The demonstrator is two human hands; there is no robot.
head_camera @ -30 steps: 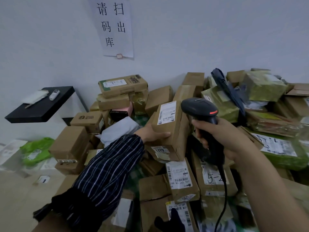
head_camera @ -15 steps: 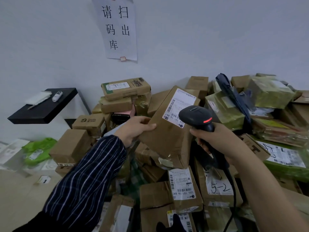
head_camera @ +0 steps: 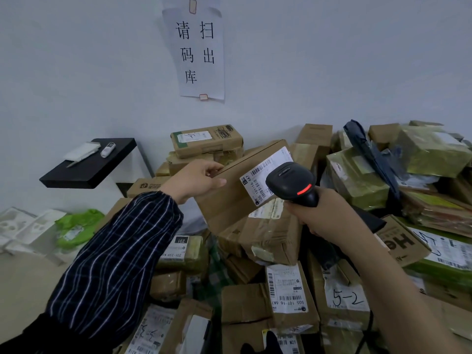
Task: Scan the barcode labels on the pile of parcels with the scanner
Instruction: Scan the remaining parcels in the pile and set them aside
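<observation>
Taped brown cardboard parcels (head_camera: 265, 241) heap in the corner under a paper notice (head_camera: 199, 52); a black shelf (head_camera: 84, 172) and crumpled green bag (head_camera: 76, 226) sit left, a folded dark umbrella (head_camera: 367, 154) lies across glossy green-wrapped packets (head_camera: 357, 180) right. Above the heap the left hand (head_camera: 196, 181) grips a flat cardboard box (head_camera: 224, 205) by its upper edge, thumb in front. Its white barcode label (head_camera: 265, 175) faces the black scanner (head_camera: 291, 182), whose rounded head hides part of it. The right hand (head_camera: 324, 213) wraps the scanner's handle.
</observation>
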